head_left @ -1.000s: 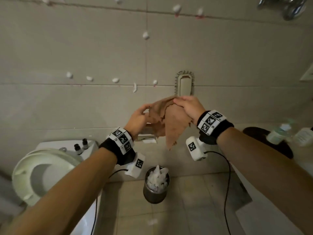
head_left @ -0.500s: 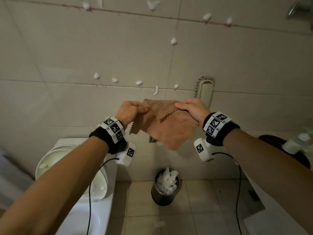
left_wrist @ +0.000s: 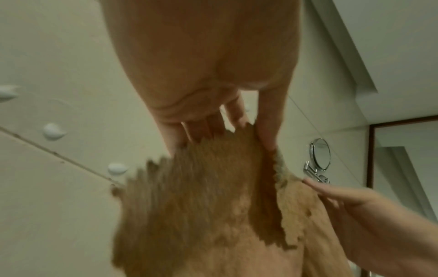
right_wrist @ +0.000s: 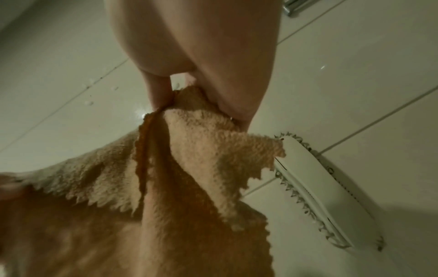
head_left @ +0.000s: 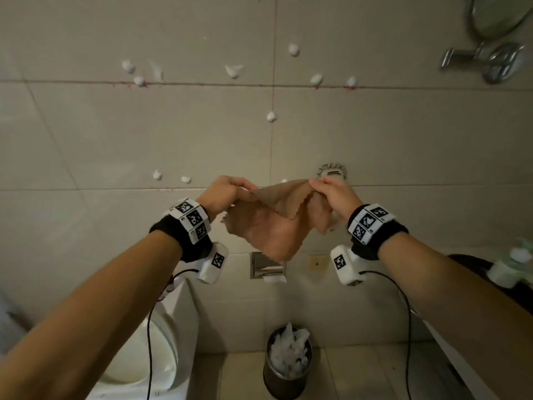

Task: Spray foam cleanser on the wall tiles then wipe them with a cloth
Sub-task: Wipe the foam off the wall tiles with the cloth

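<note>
A tan cloth (head_left: 274,223) with zigzag edges hangs spread between both hands in front of the beige wall tiles (head_left: 144,134). My left hand (head_left: 227,192) pinches its left top edge; the left wrist view shows the thumb and fingers (left_wrist: 267,131) closed on the cloth (left_wrist: 201,206). My right hand (head_left: 331,194) pinches the right top corner, the cloth (right_wrist: 201,150) bunched between thumb and fingers in the right wrist view. White foam blobs (head_left: 271,116) dot the tiles above and to the left.
A white wall-mounted fixture (head_left: 333,171) with a toothed rim sits just behind my right hand. A toilet (head_left: 150,356) stands at lower left and a metal bin (head_left: 287,362) full of tissue below. A chrome mirror (head_left: 496,15) hangs upper right; bottles (head_left: 510,264) stand right.
Both hands have risen with the cloth and drawn apart, spreading it wider. The view has tilted up, showing more of the foam-dotted wall.
</note>
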Demonstrator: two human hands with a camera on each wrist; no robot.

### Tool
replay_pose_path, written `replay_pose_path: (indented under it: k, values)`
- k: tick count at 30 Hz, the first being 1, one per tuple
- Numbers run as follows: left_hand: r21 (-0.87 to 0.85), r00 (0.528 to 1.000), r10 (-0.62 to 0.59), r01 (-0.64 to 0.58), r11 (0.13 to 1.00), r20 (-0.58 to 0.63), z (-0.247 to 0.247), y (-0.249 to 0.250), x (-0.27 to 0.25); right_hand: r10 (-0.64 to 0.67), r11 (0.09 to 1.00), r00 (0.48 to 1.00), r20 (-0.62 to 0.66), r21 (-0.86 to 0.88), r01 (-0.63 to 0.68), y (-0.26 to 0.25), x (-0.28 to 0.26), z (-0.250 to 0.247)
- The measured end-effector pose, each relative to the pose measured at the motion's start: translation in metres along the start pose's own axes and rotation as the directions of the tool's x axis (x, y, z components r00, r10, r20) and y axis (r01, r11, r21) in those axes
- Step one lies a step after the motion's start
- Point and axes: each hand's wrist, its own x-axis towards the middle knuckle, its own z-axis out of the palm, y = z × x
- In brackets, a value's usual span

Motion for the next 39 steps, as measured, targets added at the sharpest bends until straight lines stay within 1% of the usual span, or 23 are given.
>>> replay_pose_path:
  k: [2, 4, 7, 9, 12, 15, 17, 20, 21, 23, 25, 28, 30, 32, 33, 36, 39]
  values:
    - [-0.009, 0.994, -0.022, 0.023, 1.000, 0.106, 0.007, -0.001, -0.002, -0.026, 1.000, 1.000, 0.006, -0.003, 0.026, -0.006, 0.003, 0.000]
    - [-0.043, 0.985, -0.028, 0.036, 0.998, 0.173, 0.015, -0.003, -0.002, -0.064, 0.997, 0.998, 0.014, -0.047, 0.064, -0.012, 0.006, 0.004]
    - [-0.077, 0.983, -0.004, 0.018, 0.997, 0.182, 0.032, -0.005, 0.002, -0.095, 0.987, 0.994, 0.045, -0.123, 0.100, -0.022, 0.009, 0.007]
    - [-0.062, 0.982, 0.019, -0.007, 0.998, 0.188, 0.044, -0.004, 0.007, -0.115, 0.982, 0.991, 0.062, -0.143, 0.123, -0.028, 0.010, 0.007]
    - [-0.027, 0.980, 0.017, -0.012, 1.000, 0.201, 0.057, -0.001, 0.013, -0.150, 0.971, 0.986, 0.070, -0.176, 0.161, -0.038, 0.012, 0.003]
    - [0.006, 0.983, 0.017, -0.018, 1.000, 0.185, 0.061, 0.005, 0.019, -0.147, 0.974, 0.985, 0.085, -0.158, 0.159, -0.051, 0.013, -0.005]
    - [0.014, 0.988, 0.022, -0.025, 1.000, 0.154, 0.059, 0.010, 0.025, -0.117, 0.972, 0.987, 0.106, -0.191, 0.136, -0.058, 0.012, -0.013]
    - [-0.034, 0.998, 0.016, -0.014, 0.999, 0.059, 0.053, 0.018, 0.031, -0.054, 0.973, 0.985, 0.166, -0.213, 0.089, -0.064, 0.007, -0.026]
    - [-0.050, 1.000, 0.018, -0.017, 0.999, 0.021, 0.049, 0.020, 0.032, -0.032, 0.965, 0.983, 0.179, -0.250, 0.078, -0.064, 0.007, -0.030]
    - [-0.066, 0.999, 0.022, -0.025, 0.998, -0.034, 0.042, 0.024, 0.033, 0.008, 0.909, 0.981, 0.195, -0.409, 0.074, -0.066, 0.006, -0.037]
    - [-0.061, 0.996, 0.033, -0.038, 0.997, -0.087, 0.036, 0.027, 0.031, 0.043, 0.814, 0.980, 0.197, -0.576, 0.080, -0.065, 0.006, -0.044]
    - [-0.050, 0.990, 0.050, -0.057, 0.997, -0.134, 0.027, 0.033, 0.031, 0.059, 0.658, 0.985, 0.160, -0.749, 0.082, -0.061, 0.010, -0.054]
    - [-0.067, 0.989, 0.060, -0.070, 0.995, -0.136, 0.021, 0.037, 0.029, 0.016, 0.583, 0.991, 0.134, -0.807, 0.099, -0.060, 0.009, -0.057]
    - [-0.090, 0.990, 0.072, -0.083, 0.992, -0.120, 0.017, 0.038, 0.025, -0.068, 0.545, 0.989, 0.134, -0.825, 0.149, -0.060, 0.009, -0.059]
    - [-0.087, 0.991, 0.085, -0.094, 0.992, -0.106, 0.016, 0.038, 0.022, -0.119, 0.540, 0.984, 0.131, -0.823, 0.175, -0.060, 0.010, -0.059]
    - [-0.061, 0.994, 0.110, -0.111, 0.992, -0.024, 0.018, 0.034, 0.014, -0.247, 0.552, 0.960, 0.133, -0.795, 0.252, -0.062, 0.014, -0.059]
    - [-0.109, 0.995, 0.094, -0.092, 0.990, 0.022, 0.027, 0.032, 0.012, -0.292, 0.615, 0.941, 0.169, -0.720, 0.320, -0.067, 0.015, -0.052]
